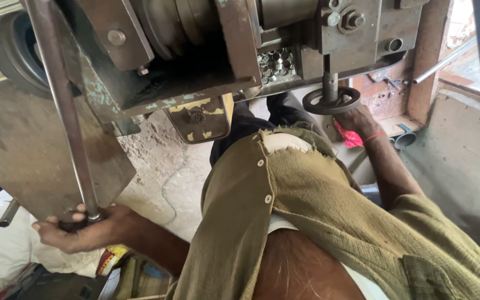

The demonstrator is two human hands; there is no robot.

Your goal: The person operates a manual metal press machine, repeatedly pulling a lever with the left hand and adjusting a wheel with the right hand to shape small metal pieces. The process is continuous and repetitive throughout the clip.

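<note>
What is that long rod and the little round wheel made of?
The long rod, gripped at its lower end by the left hand, looks like bare steel: grey, smooth, dully shiny. The round handwheel, under the right hand, seems dark cast metal, matte and blackened, perhaps iron.

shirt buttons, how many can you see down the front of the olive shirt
2. One white button sits near the torn collar of the olive shirt; the second button is just below it on the same edge. Folds lower down may hide more.
</note>
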